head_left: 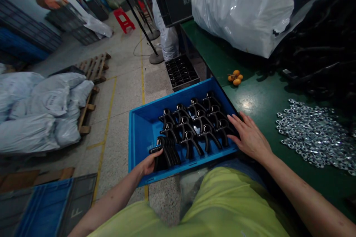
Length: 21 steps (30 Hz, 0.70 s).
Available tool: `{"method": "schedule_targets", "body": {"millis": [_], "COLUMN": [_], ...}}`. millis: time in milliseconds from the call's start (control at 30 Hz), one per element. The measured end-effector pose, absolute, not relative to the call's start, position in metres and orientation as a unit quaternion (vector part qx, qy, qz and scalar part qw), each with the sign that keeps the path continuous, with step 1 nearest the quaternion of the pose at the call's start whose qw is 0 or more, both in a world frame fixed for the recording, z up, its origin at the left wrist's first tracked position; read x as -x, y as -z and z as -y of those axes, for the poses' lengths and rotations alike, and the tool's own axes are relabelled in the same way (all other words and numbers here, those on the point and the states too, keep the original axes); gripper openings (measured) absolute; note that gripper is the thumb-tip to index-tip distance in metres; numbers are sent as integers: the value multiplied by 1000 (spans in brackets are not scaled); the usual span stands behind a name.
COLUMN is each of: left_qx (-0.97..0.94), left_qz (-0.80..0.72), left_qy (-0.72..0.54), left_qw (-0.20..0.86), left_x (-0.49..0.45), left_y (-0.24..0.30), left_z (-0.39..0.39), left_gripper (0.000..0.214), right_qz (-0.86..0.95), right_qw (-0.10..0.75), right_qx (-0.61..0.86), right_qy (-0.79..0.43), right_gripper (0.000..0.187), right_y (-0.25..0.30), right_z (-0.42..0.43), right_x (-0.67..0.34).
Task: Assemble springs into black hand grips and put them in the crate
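A blue plastic crate (140,133) sits beside a green table, holding rows of black hand-grip handles (194,122). My left hand (148,163) is inside the crate at its near left, fingers curled around a bunch of the black handles (167,153). My right hand (249,135) lies flat with fingers stretched out on the crate's right edge, touching the rightmost handles.
The green table (250,100) carries a heap of small shiny metal rings (314,133), several small orange fruits (235,77), a big plastic bag (244,7) and a dark pile of parts (325,44). A black crate (181,71), pallet, sacks (41,107) and blue bin (41,207) stand on the floor.
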<state>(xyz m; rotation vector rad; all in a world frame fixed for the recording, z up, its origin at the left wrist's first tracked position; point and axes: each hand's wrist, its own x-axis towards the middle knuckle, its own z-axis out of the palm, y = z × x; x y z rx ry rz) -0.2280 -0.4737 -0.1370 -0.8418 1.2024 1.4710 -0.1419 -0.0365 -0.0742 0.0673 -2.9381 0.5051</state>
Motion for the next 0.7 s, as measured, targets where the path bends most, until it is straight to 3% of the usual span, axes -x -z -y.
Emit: {"method": "schedule_targets", "body": {"millis": [267, 700], "left_qx": [336, 257], "left_qz": [-524, -613], "left_qy": [-532, -548], "left_qw": [574, 507], "left_x": [264, 223], "left_y": [119, 204], "left_z": [456, 471], "left_gripper": [45, 61], "right_qz": [982, 985], "right_qw": [91, 85], "right_qx": [-32, -36], "right_qy": [-165, -147], "right_gripper": [65, 65], "right_y": [73, 74], "right_z": [36, 35], "right_x": [142, 143]}}
